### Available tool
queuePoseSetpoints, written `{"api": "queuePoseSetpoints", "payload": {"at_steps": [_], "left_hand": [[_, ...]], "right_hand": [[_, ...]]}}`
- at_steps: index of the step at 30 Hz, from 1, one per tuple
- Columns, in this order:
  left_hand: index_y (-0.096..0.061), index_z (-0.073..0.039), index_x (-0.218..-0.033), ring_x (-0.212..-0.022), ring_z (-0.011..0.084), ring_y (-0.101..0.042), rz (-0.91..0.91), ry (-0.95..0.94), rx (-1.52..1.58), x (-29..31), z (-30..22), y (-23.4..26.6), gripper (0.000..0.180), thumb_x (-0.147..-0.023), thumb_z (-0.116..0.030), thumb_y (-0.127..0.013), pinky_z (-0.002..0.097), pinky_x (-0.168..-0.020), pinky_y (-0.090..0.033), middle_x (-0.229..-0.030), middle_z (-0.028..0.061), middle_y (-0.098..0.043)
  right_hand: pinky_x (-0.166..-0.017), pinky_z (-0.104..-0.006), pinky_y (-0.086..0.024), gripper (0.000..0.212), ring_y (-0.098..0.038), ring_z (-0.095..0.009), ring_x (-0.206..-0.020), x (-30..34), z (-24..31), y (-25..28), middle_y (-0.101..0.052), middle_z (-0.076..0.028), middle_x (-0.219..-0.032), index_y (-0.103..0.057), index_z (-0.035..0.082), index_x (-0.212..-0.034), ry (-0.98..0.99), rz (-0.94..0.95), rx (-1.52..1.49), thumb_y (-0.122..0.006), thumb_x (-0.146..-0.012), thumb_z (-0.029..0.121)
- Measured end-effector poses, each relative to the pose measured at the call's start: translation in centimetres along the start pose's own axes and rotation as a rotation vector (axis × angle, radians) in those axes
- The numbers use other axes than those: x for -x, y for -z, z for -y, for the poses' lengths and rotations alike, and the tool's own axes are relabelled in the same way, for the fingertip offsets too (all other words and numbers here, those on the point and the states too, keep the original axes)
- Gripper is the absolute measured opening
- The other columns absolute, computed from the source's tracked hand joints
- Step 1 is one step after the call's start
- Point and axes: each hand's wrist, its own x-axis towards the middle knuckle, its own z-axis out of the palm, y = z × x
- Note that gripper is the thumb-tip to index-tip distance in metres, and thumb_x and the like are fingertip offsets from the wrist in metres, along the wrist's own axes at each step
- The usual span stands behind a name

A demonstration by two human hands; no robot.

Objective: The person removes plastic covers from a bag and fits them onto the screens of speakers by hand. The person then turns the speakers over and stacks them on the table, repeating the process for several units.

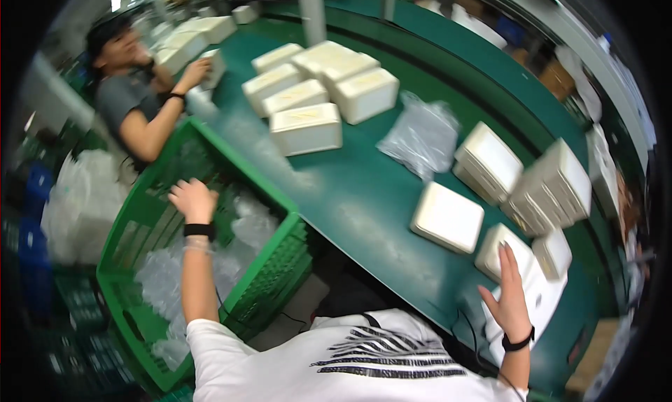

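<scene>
My left hand [194, 200] reaches over a large green plastic crate [269, 244], fingers spread and nothing visible in them. Crumpled clear plastic bags [164, 279] lie inside the crate below my forearm. My right hand [505, 300] is open with its fingers stretched out, at the near edge of a white box [493, 251]; whether it touches the box I cannot tell. Beneath that hand, a white sheet [548, 297] with dark spots lies on the green table. Another white box [448, 216] with rounded corners lies flat to the left of it.
Stacked white boxes [553, 185] stand at the right, beside a pair of piled boxes [490, 163]. A clear plastic bag [422, 132] lies mid-table. Several cream boxes [306, 128] are grouped farther back. At the far left, a co-worker [133, 97] holds a white box [213, 69].
</scene>
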Motion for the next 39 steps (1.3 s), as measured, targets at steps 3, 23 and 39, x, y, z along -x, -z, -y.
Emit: {"api": "queuePoseSetpoints", "payload": {"at_steps": [3,23,39], "left_hand": [[-0.053,-0.012,-0.128,-0.118,0.0344,-0.046,-0.429,-0.410,0.430,-0.3,-1.3,4.0,0.070,-0.069,-0.036,-0.080,0.0496,-0.096,-0.036,-0.129,0.0127,-0.051],[-0.033,-0.004,-0.142,-0.122,0.0364,-0.042,-0.527,-0.892,0.253,0.9,-16.3,4.6,0.091,-0.068,-0.023,-0.082,0.0452,-0.096,-0.038,-0.137,0.0197,-0.041],[-0.032,0.001,-0.141,-0.126,0.0359,-0.043,-0.591,-0.758,0.194,2.4,-17.5,4.0,0.088,-0.071,-0.025,-0.079,0.0433,-0.099,-0.039,-0.139,0.0205,-0.042]], "right_hand": [[-0.108,-0.0423,-0.034,0.074,-0.041,-0.038,-0.130,0.7,1.4,-1.2,-0.043,-0.020,-0.141,-0.036,0.002,-0.141,0.129,0.112,-0.099,-0.072,-0.077,0.007],[-0.094,-0.0410,-0.043,0.059,-0.054,-0.034,-0.114,1.1,2.2,-2.8,-0.054,-0.019,-0.128,-0.042,0.003,-0.138,0.179,0.376,-0.241,-0.065,-0.086,0.019],[-0.096,-0.0424,-0.044,0.059,-0.054,-0.037,-0.114,-1.5,4.0,-2.9,-0.055,-0.020,-0.127,-0.045,0.006,-0.136,0.212,0.593,-0.210,-0.068,-0.084,0.020]]}}
